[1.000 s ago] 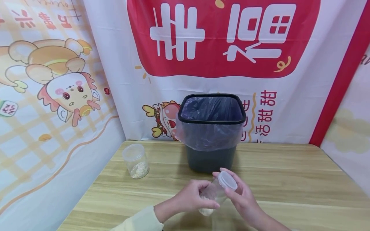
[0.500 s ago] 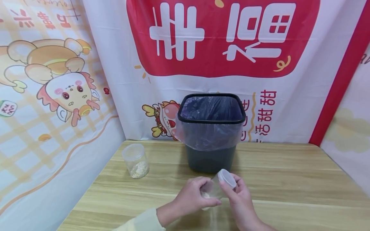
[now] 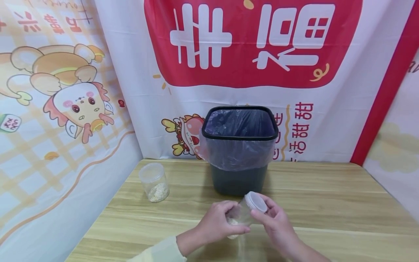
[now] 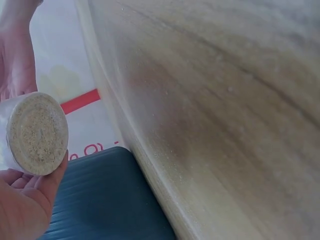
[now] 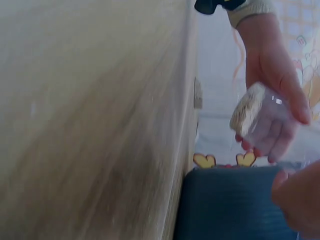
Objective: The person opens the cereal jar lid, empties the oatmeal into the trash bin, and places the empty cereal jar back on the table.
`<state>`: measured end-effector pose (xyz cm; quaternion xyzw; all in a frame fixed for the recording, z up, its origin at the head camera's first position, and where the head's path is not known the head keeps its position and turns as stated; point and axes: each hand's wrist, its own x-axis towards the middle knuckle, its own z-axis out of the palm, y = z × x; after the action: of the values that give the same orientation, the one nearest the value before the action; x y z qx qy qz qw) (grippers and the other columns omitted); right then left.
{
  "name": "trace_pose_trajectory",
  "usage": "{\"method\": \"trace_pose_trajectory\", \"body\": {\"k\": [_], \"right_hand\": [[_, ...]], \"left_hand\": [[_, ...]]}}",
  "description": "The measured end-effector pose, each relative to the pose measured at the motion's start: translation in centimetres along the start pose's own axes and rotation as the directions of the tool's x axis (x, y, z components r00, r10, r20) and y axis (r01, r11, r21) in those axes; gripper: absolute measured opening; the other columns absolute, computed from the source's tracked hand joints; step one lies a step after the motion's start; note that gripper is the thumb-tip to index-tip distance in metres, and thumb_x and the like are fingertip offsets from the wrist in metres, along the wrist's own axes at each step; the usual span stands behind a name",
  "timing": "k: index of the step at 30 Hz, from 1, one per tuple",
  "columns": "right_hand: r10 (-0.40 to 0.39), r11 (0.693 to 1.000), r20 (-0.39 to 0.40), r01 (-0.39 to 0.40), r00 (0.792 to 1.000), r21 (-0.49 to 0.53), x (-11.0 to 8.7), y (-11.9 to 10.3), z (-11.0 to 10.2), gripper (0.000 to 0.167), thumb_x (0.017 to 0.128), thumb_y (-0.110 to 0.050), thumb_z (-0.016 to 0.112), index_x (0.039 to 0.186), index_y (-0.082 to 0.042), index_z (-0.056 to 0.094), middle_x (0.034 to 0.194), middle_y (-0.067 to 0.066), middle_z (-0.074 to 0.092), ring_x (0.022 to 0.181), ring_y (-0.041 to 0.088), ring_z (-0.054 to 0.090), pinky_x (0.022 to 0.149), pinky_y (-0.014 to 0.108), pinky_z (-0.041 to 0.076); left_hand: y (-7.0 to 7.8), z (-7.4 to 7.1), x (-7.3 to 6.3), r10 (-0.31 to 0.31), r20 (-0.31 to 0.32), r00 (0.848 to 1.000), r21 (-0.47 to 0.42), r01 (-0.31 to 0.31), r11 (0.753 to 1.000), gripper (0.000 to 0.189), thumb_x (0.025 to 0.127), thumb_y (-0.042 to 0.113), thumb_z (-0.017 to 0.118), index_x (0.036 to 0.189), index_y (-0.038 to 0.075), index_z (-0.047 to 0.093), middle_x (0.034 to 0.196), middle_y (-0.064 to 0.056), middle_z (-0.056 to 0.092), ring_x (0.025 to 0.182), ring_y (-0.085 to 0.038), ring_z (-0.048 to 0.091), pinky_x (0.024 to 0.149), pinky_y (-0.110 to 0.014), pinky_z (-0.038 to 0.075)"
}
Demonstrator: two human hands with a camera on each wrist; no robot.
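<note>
In the head view, my left hand (image 3: 212, 223) grips the body of a clear plastic jar (image 3: 243, 214), thumb on the near side. The jar leans to the right over the front of the table. My right hand (image 3: 278, 223) holds its translucent lid (image 3: 256, 202) at the upper end, with the thumb along the near edge. Pale flakes, like oats (image 5: 247, 109), gather at the jar's bottom in the right wrist view. The left wrist view shows the jar's round base (image 4: 38, 134) covered by them from inside, above the left fingers.
A second lidded clear jar (image 3: 154, 182) with some flakes stands at the table's left. Behind the hands is a dark bin (image 3: 240, 182) with a black rim and a clear liner. The wooden table (image 3: 327, 203) meets printed cloth walls (image 3: 314, 153) at the back.
Both hands and the jar have shifted slightly away from the front edge. The right hand has turned around the lid and then partly back. The bin and second jar have stayed put.
</note>
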<state>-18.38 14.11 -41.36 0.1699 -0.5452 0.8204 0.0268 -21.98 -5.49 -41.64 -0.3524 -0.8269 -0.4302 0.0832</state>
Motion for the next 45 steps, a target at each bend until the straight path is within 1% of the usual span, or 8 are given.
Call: {"method": "trace_pose_trajectory", "body": {"k": [6, 12, 19, 23, 33, 37, 41, 45], "right_hand": [[0.003, 0.993, 0.276, -0.036, 0.961, 0.113, 0.7, -0.4, -1.7, 0.043, 0.093, 0.009, 0.050, 0.133, -0.006, 0.050, 0.131, 0.008, 0.058, 0.119, 0.015, 0.053, 0.101, 0.028, 0.042], [-0.036, 0.984, 0.330, -0.024, 0.943, 0.177, 0.7, -0.5, -1.5, 0.047, 0.093, 0.012, 0.048, 0.137, -0.004, 0.046, 0.136, 0.011, 0.055, 0.123, 0.015, 0.051, 0.103, 0.026, 0.039], [-0.020, 0.998, -0.027, 0.021, 0.999, 0.055, -0.1, -0.5, 0.9, 0.046, 0.086, 0.011, 0.059, 0.129, 0.001, 0.047, 0.119, 0.004, 0.060, 0.107, 0.013, 0.058, 0.092, 0.024, 0.048], [0.045, 0.998, -0.206, -0.052, 0.977, -0.026, -0.5, -0.6, 2.4, 0.043, 0.085, 0.009, 0.062, 0.124, 0.001, 0.046, 0.112, -0.002, 0.063, 0.104, 0.011, 0.059, 0.091, 0.021, 0.046], [0.116, 0.987, -0.317, -0.146, 0.941, -0.071, -0.7, -0.7, 3.3, 0.042, 0.087, 0.000, 0.066, 0.122, 0.001, 0.043, 0.106, -0.004, 0.064, 0.100, 0.010, 0.057, 0.089, 0.022, 0.043], [0.104, 0.990, -0.224, -0.123, 0.969, -0.070, -0.4, -0.7, 2.3, 0.043, 0.087, 0.003, 0.064, 0.125, 0.005, 0.044, 0.112, 0.002, 0.062, 0.103, 0.013, 0.058, 0.090, 0.022, 0.046], [0.068, 0.998, 0.022, -0.067, 0.997, -0.015, 0.1, -0.9, 0.4, 0.040, 0.088, 0.007, 0.059, 0.127, 0.000, 0.049, 0.121, 0.006, 0.063, 0.111, 0.016, 0.057, 0.094, 0.024, 0.046], [0.036, 0.996, 0.289, -0.057, 0.957, 0.064, 1.0, -1.0, -1.5, 0.044, 0.092, 0.010, 0.052, 0.132, -0.005, 0.051, 0.133, 0.010, 0.059, 0.121, 0.018, 0.052, 0.100, 0.026, 0.042]], "left_hand": [[-0.1, 0.0, 0.0, -0.032, 0.025, 0.999, -0.060, 0.034, 0.998, 0.041, 0.071, 0.042, 0.085, 0.095, 0.014, 0.068, 0.076, 0.006, 0.063, 0.069, -0.003, 0.055, 0.059, -0.017, 0.047], [0.0, 0.0, -0.1, -0.027, 0.027, 0.999, -0.062, 0.028, 0.998, 0.043, 0.072, 0.043, 0.085, 0.096, 0.012, 0.069, 0.077, 0.004, 0.064, 0.068, -0.003, 0.056, 0.059, -0.017, 0.047], [0.1, 0.2, -0.1, 0.034, -0.029, 0.999, 0.008, -0.034, 0.999, 0.044, 0.071, 0.044, 0.085, 0.097, 0.013, 0.068, 0.079, 0.007, 0.063, 0.071, -0.004, 0.055, 0.063, -0.015, 0.045], [0.2, 0.3, -0.1, 0.071, -0.054, 0.996, 0.036, -0.069, 0.997, 0.044, 0.071, 0.044, 0.085, 0.098, 0.014, 0.068, 0.082, 0.008, 0.063, 0.073, -0.003, 0.056, 0.065, -0.014, 0.046], [0.0, 0.5, -0.1, 0.104, -0.041, 0.994, 0.074, -0.101, 0.992, 0.046, 0.071, 0.043, 0.085, 0.099, 0.011, 0.068, 0.084, 0.004, 0.065, 0.075, -0.004, 0.057, 0.068, -0.013, 0.046], [-0.1, 0.4, -0.2, 0.089, -0.036, 0.995, 0.069, -0.086, 0.994, 0.046, 0.071, 0.044, 0.085, 0.098, 0.011, 0.068, 0.083, 0.005, 0.064, 0.075, -0.004, 0.056, 0.068, -0.014, 0.046], [-0.1, 0.2, -0.1, 0.072, -0.030, 0.997, 0.036, -0.071, 0.997, 0.045, 0.071, 0.043, 0.085, 0.098, 0.011, 0.067, 0.083, 0.004, 0.065, 0.074, -0.005, 0.057, 0.066, -0.014, 0.046], [-0.1, 0.1, 0.0, 0.065, -0.023, 0.998, 0.009, -0.065, 0.998, 0.044, 0.071, 0.042, 0.086, 0.098, 0.013, 0.067, 0.082, 0.002, 0.066, 0.073, -0.005, 0.057, 0.065, -0.014, 0.046]]}}
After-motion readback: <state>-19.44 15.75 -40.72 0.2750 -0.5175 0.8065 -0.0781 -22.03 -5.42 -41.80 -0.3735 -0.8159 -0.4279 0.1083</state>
